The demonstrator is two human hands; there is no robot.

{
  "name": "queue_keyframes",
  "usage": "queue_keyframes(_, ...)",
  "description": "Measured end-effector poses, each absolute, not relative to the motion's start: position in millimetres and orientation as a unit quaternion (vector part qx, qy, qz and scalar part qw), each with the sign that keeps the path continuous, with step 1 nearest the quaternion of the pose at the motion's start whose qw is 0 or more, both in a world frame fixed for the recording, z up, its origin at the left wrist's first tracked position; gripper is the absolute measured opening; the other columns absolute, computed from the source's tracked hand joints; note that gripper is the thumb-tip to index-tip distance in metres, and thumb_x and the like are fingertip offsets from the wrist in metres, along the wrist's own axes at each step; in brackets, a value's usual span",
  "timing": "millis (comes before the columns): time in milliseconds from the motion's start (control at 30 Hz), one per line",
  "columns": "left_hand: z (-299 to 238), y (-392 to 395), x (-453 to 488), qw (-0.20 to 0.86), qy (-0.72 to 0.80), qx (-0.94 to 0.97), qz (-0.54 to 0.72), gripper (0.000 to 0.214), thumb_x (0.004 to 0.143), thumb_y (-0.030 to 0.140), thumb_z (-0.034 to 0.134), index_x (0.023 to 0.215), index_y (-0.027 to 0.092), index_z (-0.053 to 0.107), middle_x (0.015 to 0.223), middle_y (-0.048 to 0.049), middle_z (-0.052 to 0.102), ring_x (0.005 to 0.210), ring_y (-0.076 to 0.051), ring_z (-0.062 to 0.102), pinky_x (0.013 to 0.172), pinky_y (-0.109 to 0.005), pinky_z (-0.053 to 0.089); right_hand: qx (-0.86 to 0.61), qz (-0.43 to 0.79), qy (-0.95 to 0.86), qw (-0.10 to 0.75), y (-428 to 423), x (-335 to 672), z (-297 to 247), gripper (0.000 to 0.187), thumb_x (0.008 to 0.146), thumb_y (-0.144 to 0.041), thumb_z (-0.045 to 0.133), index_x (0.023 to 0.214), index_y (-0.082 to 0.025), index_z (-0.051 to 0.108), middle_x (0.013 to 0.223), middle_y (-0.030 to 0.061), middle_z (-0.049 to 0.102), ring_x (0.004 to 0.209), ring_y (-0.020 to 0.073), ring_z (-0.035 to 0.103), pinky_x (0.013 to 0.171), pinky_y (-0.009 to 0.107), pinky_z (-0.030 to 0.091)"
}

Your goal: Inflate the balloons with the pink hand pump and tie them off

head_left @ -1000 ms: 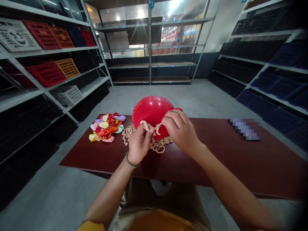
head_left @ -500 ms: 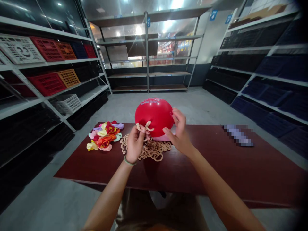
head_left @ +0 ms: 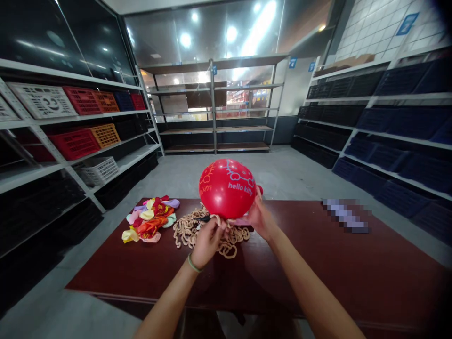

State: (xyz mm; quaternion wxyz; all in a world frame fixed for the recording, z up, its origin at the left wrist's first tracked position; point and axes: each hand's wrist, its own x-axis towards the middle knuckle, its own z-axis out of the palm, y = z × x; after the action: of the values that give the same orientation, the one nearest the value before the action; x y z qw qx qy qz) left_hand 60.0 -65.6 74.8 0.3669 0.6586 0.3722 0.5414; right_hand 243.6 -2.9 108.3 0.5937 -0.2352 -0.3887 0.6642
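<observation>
A blown-up red balloon [head_left: 226, 190] printed with "hello kitty" is held over the table, its printed face turned up. My left hand [head_left: 208, 240] is closed in a pinch under the balloon, on a tan wavy loop [head_left: 216, 218]; the fingertips are partly hidden. Against the balloon's right side, my right hand [head_left: 261, 219] grips it, with a small red bulge showing beyond the fingers. Below lies a pile of tan wavy loops [head_left: 185, 230], with a small black object [head_left: 202, 219] among them and something pink [head_left: 243, 220] behind my right hand.
Limp balloons [head_left: 151, 219] of several colours lie at the left of the dark red table [head_left: 318, 263]. A blurred-out flat object [head_left: 346, 215] is at its right. Shelves with crates [head_left: 83, 100] line the left, dark bins [head_left: 381, 157] the right, and a metal rack [head_left: 213, 129] stands behind.
The balloon has turned so its print faces up toward me. My right hand has closed in on its side. My left hand's pinch has gone beneath it. The view has tilted upward.
</observation>
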Motion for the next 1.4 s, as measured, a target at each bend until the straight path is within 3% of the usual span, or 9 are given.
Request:
queue_keyframes(200, 75.6, -59.5, 61.5, 0.379, 0.374, 0.697, 0.481, 0.022, 0.098, 0.034, 0.047, 0.088, 0.018, 0.056, 0.079, -0.0023, 0.061, 0.065, -0.012, 0.059, 0.064, -0.024, 0.047, -0.211, 0.634, -0.380, 0.639, -9.6, 233.5, 120.2, 0.098, 0.078, -0.043, 0.075, 0.151, -0.050, 0.011, 0.163, -0.0016, 0.022, 0.143, 0.0245, 0.035, 0.106, 0.052, 0.045)
queue_keyframes(600, 87.6, -62.1, 57.8, 0.364, 0.398, 0.736, 0.410, 0.019, 0.097, 0.031, 0.048, 0.090, 0.018, 0.059, 0.077, -0.0027, 0.065, 0.066, -0.013, 0.062, 0.063, -0.022, 0.049, -0.204, 0.582, -0.364, 0.698, -0.8, 219.5, 112.8, 0.064, 0.081, -0.038, 0.069, 0.139, -0.041, 0.040, 0.143, -0.0036, 0.053, 0.123, 0.0193, 0.057, 0.104, 0.043, 0.049)
queue_keyframes(833, 108.7, -73.3, 38.0, 0.431, 0.334, 0.744, 0.387, 0.032, 0.089, 0.029, 0.062, 0.120, 0.024, 0.064, 0.114, -0.0107, 0.070, 0.100, -0.021, 0.069, 0.087, -0.035, 0.056, -0.219, 0.568, -0.376, 0.699, 8.3, 220.1, 123.9, 0.055, 0.089, -0.046, 0.055, 0.141, -0.039, 0.037, 0.149, -0.0009, 0.047, 0.132, 0.0236, 0.050, 0.103, 0.046, 0.049)
queue_keyframes(933, 123.3, -72.6, 8.9, 0.446, 0.346, 0.749, 0.348, 0.025, 0.089, 0.033, 0.062, 0.109, 0.022, 0.072, 0.099, -0.0105, 0.074, 0.086, -0.022, 0.072, 0.077, -0.035, 0.059, -0.233, 0.560, -0.378, 0.700, 16.8, 228.3, 131.0, 0.061, 0.088, -0.049, 0.054, 0.144, -0.039, 0.032, 0.152, 0.0004, 0.042, 0.135, 0.0261, 0.046, 0.101, 0.050, 0.050)
queue_keyframes(1000, 132.9, -64.9, -6.1, 0.388, 0.407, 0.711, 0.422, 0.025, 0.092, 0.037, 0.057, 0.102, 0.019, 0.072, 0.094, -0.0105, 0.074, 0.083, -0.021, 0.072, 0.075, -0.035, 0.059, -0.237, 0.545, -0.387, 0.705, 22.4, 232.9, 133.2, 0.064, 0.088, -0.049, 0.055, 0.146, -0.040, 0.028, 0.154, 0.0005, 0.039, 0.137, 0.0261, 0.044, 0.101, 0.050, 0.050)
queue_keyframes(1067, 141.6, -53.5, -9.0, 0.276, 0.447, 0.671, 0.523, 0.033, 0.091, 0.038, 0.060, 0.119, 0.020, 0.065, 0.117, -0.0133, 0.068, 0.103, -0.024, 0.068, 0.085, -0.039, 0.058, -0.230, 0.527, -0.399, 0.714, 26.4, 234.3, 132.9, 0.065, 0.088, -0.046, 0.057, 0.146, -0.040, 0.029, 0.155, 0.0002, 0.037, 0.137, 0.0250, 0.043, 0.104, 0.048, 0.048)
queue_keyframes(1133, 148.6, -41.2, 1.6, 0.183, 0.433, 0.680, 0.563, 0.068, 0.082, 0.038, 0.071, 0.144, 0.026, 0.043, 0.147, -0.0165, 0.045, 0.130, -0.030, 0.051, 0.100, -0.047, 0.050, -0.221, 0.510, -0.411, 0.722, 28.1, 232.8, 131.2, 0.066, 0.086, -0.044, 0.059, 0.145, -0.040, 0.030, 0.155, 0.0003, 0.037, 0.137, 0.0247, 0.043, 0.106, 0.048, 0.046)
queue_keyframes(1233, 154.5, -18.6, 31.2, 0.123, 0.384, 0.727, 0.556, 0.095, 0.076, 0.038, 0.078, 0.154, 0.030, 0.024, 0.159, -0.0167, 0.018, 0.146, -0.035, 0.026, 0.111, -0.051, 0.041, -0.237, 0.463, -0.445, 0.729, 30.5, 231.3, 130.3, 0.072, 0.085, -0.044, 0.060, 0.148, -0.041, 0.025, 0.157, 0.0007, 0.033, 0.138, 0.0260, 0.042, 0.106, 0.051, 0.045)
queue_keyframes(1400, 155.3, 62.2, 64.3, 0.117, 0.361, 0.720, 0.581, 0.090, 0.080, 0.034, 0.074, 0.154, 0.026, 0.023, 0.159, -0.0172, 0.024, 0.145, -0.033, 0.030, 0.115, -0.053, 0.034, -0.340, 0.210, -0.564, 0.723, 68.1, 252.7, 142.4, 0.089, 0.081, -0.038, 0.065, 0.154, -0.040, 0.013, 0.164, 0.0012, 0.016, 0.146, 0.0260, 0.027, 0.107, 0.046, 0.044)
